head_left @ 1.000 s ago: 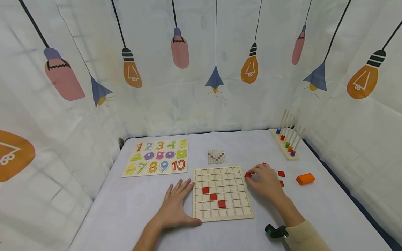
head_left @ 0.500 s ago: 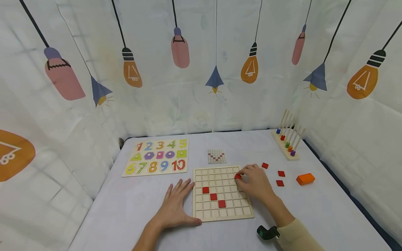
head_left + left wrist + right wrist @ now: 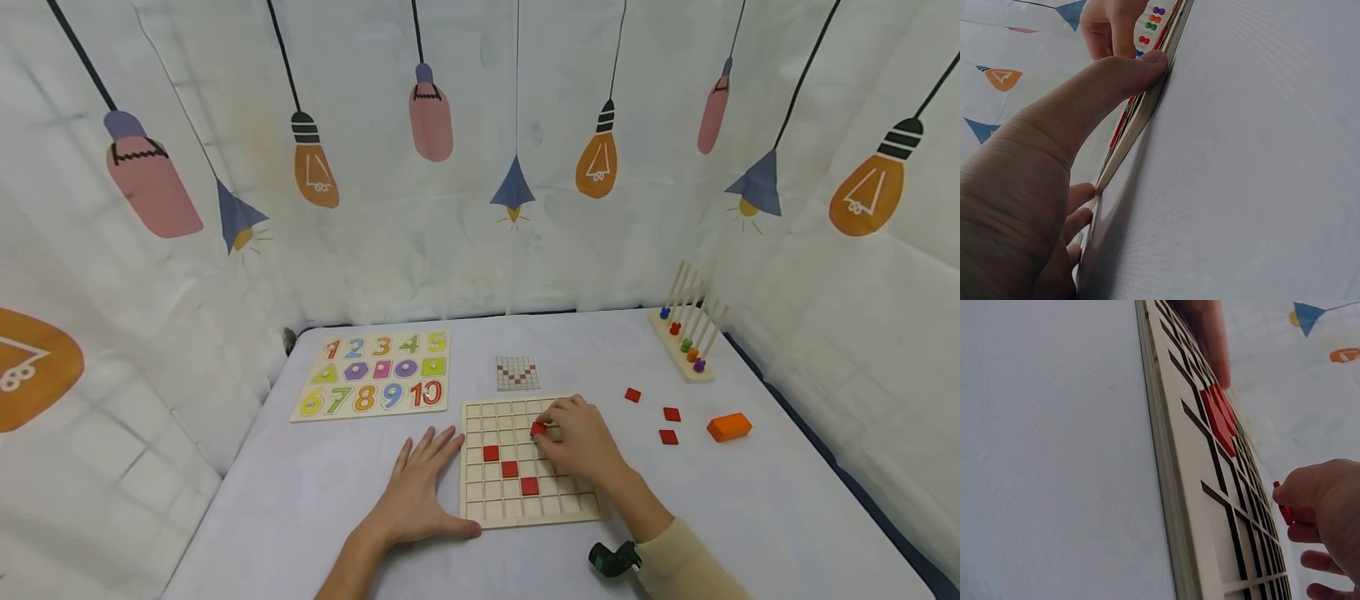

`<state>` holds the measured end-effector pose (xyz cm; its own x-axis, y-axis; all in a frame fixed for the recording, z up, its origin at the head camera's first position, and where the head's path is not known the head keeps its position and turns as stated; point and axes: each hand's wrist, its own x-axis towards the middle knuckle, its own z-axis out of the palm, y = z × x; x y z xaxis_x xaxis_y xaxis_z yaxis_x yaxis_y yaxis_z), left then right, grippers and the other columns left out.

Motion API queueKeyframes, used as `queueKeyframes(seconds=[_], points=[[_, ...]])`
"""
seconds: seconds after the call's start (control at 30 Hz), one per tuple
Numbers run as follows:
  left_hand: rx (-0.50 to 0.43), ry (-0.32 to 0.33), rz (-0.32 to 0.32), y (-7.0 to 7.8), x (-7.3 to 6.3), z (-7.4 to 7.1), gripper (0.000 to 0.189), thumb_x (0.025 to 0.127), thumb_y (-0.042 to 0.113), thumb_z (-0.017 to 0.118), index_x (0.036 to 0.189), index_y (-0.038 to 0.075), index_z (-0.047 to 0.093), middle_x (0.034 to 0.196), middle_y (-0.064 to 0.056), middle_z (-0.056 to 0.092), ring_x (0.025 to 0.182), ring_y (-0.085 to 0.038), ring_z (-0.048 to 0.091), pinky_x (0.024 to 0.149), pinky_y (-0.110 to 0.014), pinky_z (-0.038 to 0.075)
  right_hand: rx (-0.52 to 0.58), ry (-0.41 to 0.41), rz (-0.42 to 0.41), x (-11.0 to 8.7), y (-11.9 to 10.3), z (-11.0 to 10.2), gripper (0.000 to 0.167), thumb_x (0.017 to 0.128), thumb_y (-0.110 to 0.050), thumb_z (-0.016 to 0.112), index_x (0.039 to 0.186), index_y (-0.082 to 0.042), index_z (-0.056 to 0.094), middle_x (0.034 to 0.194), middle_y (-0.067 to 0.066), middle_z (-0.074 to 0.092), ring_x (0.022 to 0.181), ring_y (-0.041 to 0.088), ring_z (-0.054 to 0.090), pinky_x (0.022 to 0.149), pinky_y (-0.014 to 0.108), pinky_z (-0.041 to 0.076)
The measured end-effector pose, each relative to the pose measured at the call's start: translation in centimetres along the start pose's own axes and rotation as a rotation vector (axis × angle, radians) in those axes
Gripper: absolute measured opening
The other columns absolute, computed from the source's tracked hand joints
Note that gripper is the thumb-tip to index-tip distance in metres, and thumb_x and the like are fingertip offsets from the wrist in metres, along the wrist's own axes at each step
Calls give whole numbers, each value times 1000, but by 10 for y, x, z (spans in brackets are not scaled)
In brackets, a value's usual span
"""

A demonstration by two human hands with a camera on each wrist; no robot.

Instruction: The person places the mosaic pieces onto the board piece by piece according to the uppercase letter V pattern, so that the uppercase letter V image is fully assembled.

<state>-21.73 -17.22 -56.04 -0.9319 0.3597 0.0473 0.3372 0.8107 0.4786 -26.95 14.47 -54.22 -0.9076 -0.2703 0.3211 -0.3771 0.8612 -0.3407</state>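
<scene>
A wooden grid board (image 3: 480, 508) lies on the table, with three red square tiles (image 3: 510, 469) set in its cells along a diagonal. My left hand (image 3: 420, 492) rests at the board's left side, fingers spread, its thumb on the near corner; the left wrist view shows the thumb (image 3: 1141, 72) lying along the board's edge. Over the upper right part of the grid, my right hand (image 3: 581, 442) pinches another red tile (image 3: 537, 428) between thumb and fingertips. In the right wrist view that pinched tile (image 3: 1283, 503) is close above the grid.
Three loose red tiles (image 3: 669, 437) lie right of the board, beside an orange block (image 3: 729, 427). Behind the board is a small pattern card (image 3: 517, 374). A number puzzle (image 3: 371, 375) sits back left, a peg stand with coloured beads (image 3: 688, 350) back right.
My right hand has carried the pinched red tile leftward from beside the board to over the grid, uncovering the loose tiles on the right. The left hand has stayed in place.
</scene>
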Motion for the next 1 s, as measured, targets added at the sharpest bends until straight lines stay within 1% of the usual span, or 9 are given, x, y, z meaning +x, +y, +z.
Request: queueKeyframes(seconds=[0.17, 0.4, 0.53, 0.67, 0.87, 1.0], points=[[-5, 7, 5, 0, 1, 0, 144, 55, 91, 89, 174, 26, 41, 184, 4, 34, 175, -35, 19, 140, -69, 6, -2, -20, -13, 4, -11, 5, 19, 95, -34, 86, 110, -22, 85, 114, -6, 79, 119, 21, 65, 103, 49, 57], [2, 3, 3, 0, 2, 1, 145, 54, 93, 88, 174, 26, 40, 184, 4, 34, 175, -35, 19, 140, -69, 6, -2, -18, -72, 14, -25, 9, 19, 96, -34, 85, 111, -22, 86, 111, -7, 79, 113, 19, 64, 100, 46, 58], [6, 4, 1, -1, 2, 2, 146, 54, 93, 88, 174, 25, 40, 184, 4, 34, 175, -34, 19, 140, -69, 6, 1, -36, -95, 21, -31, 12, 20, 96, -36, 84, 111, -23, 86, 110, -9, 79, 111, 16, 63, 99, 42, 57], [8, -3, -6, -2, 2, 3, 145, 55, 94, 86, 174, 26, 40, 184, 6, 33, 175, -34, 19, 140, -69, 5, 11, -58, -114, 28, -39, 14, 20, 96, -37, 83, 111, -24, 86, 111, -8, 79, 110, 17, 63, 98, 43, 58], [5, -4, -1, -3, 2, 3, 144, 56, 94, 86, 174, 26, 41, 184, 5, 33, 175, -34, 19, 140, -70, 5, -2, -100, -130, 35, -53, 15, 22, 98, -39, 82, 115, -25, 86, 114, -8, 80, 114, 17, 63, 105, 45, 58], [7, -6, -1, -3, 2, 2, 143, 56, 94, 86, 174, 26, 41, 184, 5, 33, 175, -34, 18, 140, -70, 6, -4, -124, -123, 39, -64, 18, 24, 99, -40, 81, 116, -25, 86, 118, -8, 80, 117, 17, 63, 108, 46, 57]])
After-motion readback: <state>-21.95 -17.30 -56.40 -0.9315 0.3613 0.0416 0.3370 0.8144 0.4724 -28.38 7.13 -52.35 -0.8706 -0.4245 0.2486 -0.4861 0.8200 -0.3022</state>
